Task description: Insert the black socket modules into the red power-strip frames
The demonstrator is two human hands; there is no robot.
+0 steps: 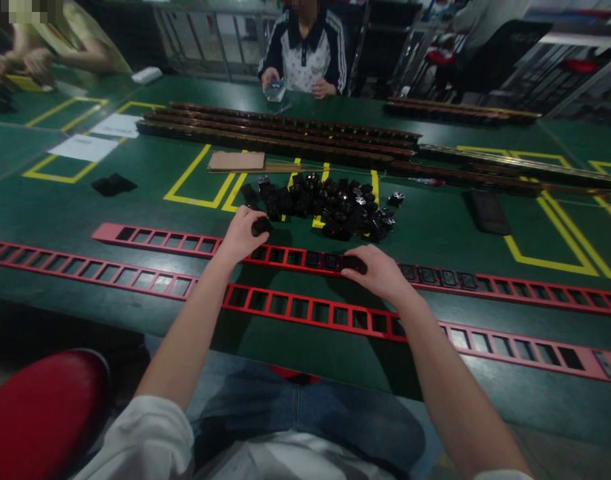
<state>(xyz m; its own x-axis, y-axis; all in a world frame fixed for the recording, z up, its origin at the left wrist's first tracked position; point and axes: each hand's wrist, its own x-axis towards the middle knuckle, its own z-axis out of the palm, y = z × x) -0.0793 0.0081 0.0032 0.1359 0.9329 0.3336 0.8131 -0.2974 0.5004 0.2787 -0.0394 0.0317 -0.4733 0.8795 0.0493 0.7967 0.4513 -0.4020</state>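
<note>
Gripping a black part (260,227), left hand (246,233) hovers above red strip (285,256).

Single head-worn view, directed forward and obliquely downward from above the wearer's lap. Forearms and red strips (295,308) appear close; the table's far side lies beyond.

Part in the left fingers (259,225) largely covered by the hand, slots beneath the right fingers (358,261) obscured, both red frames (285,257) (295,308) partly behind the forearms, lower frame cut at left edge, print on white papers (85,147) illegible.
</note>
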